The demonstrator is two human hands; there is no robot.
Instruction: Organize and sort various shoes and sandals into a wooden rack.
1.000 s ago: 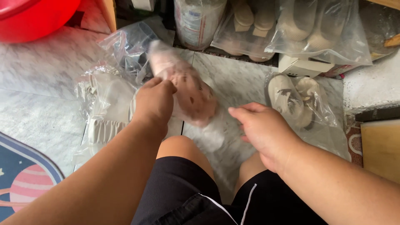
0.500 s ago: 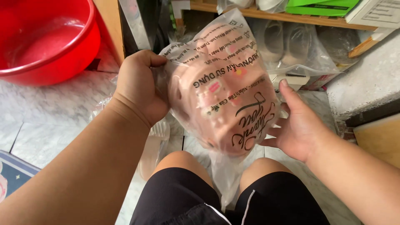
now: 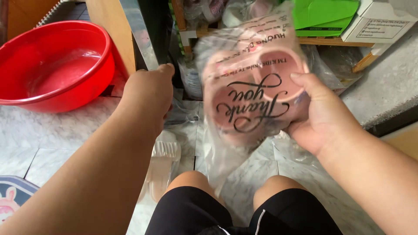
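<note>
Marble floor (image 3: 65, 130) below; right hand (image 3: 320, 115) clasps bagged pink shoes (image 3: 250, 93).

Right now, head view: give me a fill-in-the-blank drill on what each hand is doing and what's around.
1. The right hand holds a clear plastic bag of ____ shoes.
2. The left hand has no grip on the bag; it is ____.
3. The basin on the marble floor at the left is ____.
4. On the shelf behind the bag lies a ____ box.

Missing words: pink; empty; red; green
</note>
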